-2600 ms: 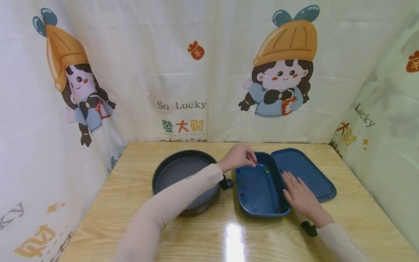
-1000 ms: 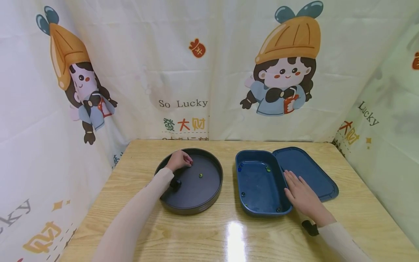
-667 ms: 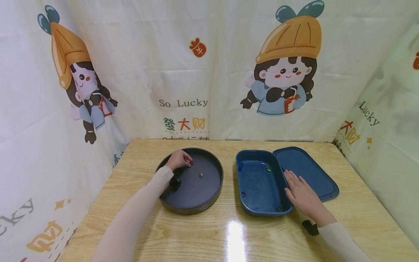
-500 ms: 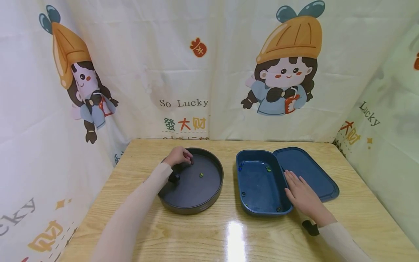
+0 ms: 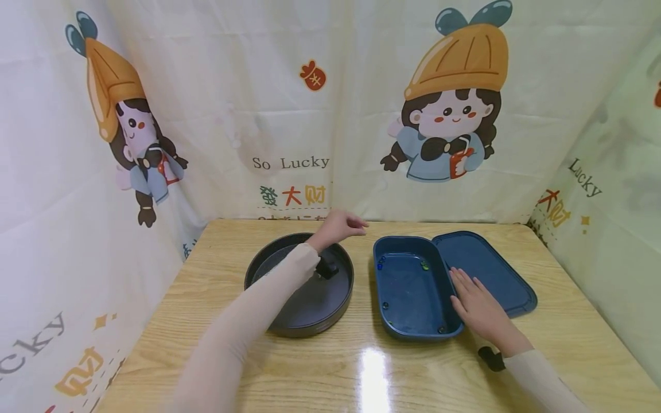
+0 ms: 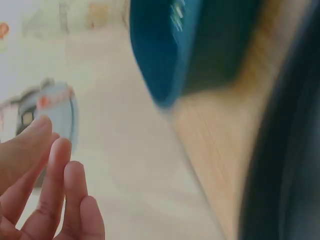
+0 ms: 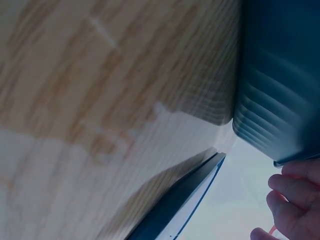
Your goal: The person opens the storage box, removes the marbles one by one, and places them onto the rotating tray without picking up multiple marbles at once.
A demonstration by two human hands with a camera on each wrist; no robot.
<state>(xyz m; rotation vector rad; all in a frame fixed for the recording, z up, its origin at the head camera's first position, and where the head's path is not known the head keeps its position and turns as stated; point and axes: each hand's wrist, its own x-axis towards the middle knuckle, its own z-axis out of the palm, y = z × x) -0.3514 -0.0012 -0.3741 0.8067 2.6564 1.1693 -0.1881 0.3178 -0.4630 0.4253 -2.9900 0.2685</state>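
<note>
Best to steady the blue box (image 5: 413,295) with the right hand (image 5: 477,310), then, from above, pinch one marble at a time and lift well clear of the rim. Right hand: fingers straight, touching the box side, gripping nothing. Left of that palm, in the near corner, a dark marble (image 5: 442,330). Below the left wrist, a black pan (image 5: 315,307), partly hidden by the sleeve (image 5: 279,289). Beyond the right fingertips, green marbles (image 5: 425,265); closer to the left hand (image 5: 338,226), blue marbles (image 5: 380,266). Farthest, left hand raised short of the box: half spread, thumb apart from loosely bent fingers, nothing visible between.
</note>
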